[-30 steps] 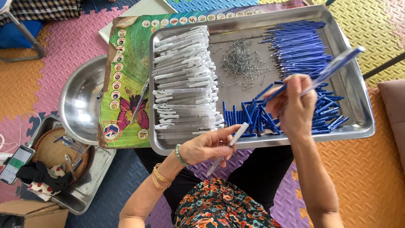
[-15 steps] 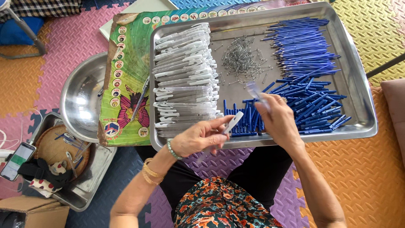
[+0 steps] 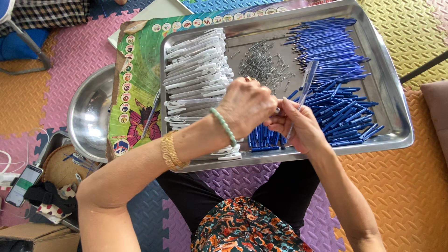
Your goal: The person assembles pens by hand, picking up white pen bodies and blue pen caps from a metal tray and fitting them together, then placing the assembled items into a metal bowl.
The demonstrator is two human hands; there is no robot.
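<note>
Both hands meet over steel tray [image 3: 396,116]: right hand [image 3: 301,126] clamps clear-blue pen barrel [image 3: 305,84], tip slanting up and away; left hand [image 3: 247,105] fingers pinch together at barrel's lower end. Under grip, blue pen parts [image 3: 340,112]. Beyond it, small springs [image 3: 263,63]. Left of grip, white clips [image 3: 196,70]; further left, steel bowl [image 3: 88,116].

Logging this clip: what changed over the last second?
The left hand moved up over the tray to meet the right hand, which swung its blue pen barrel upright. Both hands now touch at its lower end. Clear parts, springs and blue pieces stayed put.
</note>
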